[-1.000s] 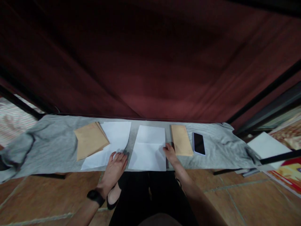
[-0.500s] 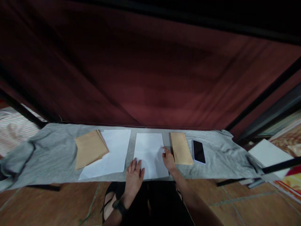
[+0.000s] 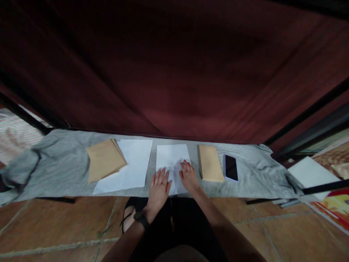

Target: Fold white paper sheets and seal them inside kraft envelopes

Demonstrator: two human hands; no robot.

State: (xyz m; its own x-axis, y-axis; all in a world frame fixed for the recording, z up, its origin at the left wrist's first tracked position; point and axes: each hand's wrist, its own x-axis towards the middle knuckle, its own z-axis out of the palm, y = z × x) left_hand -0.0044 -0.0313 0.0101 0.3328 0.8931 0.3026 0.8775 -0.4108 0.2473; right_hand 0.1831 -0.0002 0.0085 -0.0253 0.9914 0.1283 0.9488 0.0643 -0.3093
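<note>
Moved hands: since a second earlier, the left hand had crossed from the left-hand pages to the near left part of the middle white sheet, and the right hand had come in from that sheet's right edge onto its surface; the sheet's left edge, slanted then, ran straighter.
Fingers: on both hands they lay extended and slightly spread, palms down, resting on the paper and clenching nothing.
White sheet: it lay flat on the grey cloth, between the white pages on the left and the stacked brown envelopes on the right, touching neither.
Paper feel: it looked light, limp and easily creased, probably ready to skid under a sideways push.
Hold: the far corners and far edge stood uncovered; a soft pinch at a corner or side edge seemed best.
Side gaps: narrow cloth strips ran along both sides, tighter at the right, where the envelopes sat near.
Front edge: the sheet's near end reached close to the cloth's border, above the black trousers.
Far edge: a dark red curtain hung just behind, limiting reach.
Outer room: wider cloth stretched beyond the smartphone and left of the fanned brown envelopes.
</note>
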